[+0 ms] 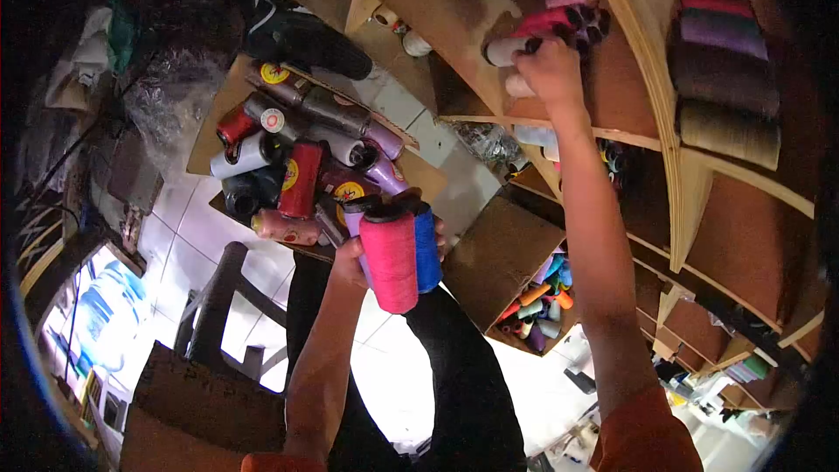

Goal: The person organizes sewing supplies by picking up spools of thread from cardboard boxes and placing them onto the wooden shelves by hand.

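Note:
My left hand (351, 264) is wrapped around a bundle of thread spools in front of my legs. A pink thread spool (390, 262) faces me, with a blue thread spool (426, 249) on its right and a lilac thread spool (355, 214) behind it on the left. My right hand (552, 74) reaches up into a wooden shelf compartment, its fingers closed on the end of a whitish thread spool (505, 52). Just below that lies another pale spool (519, 85). Pink spools (549, 21) lie behind my fingers, partly hidden.
An open cardboard box (214, 127) left of centre holds several dark, red and purple spools. Lower right, another box (502, 253) contains small colourful spools. Shelf dividers (642, 52) rise beside my right arm. A dark chair (218, 297) stands lower left.

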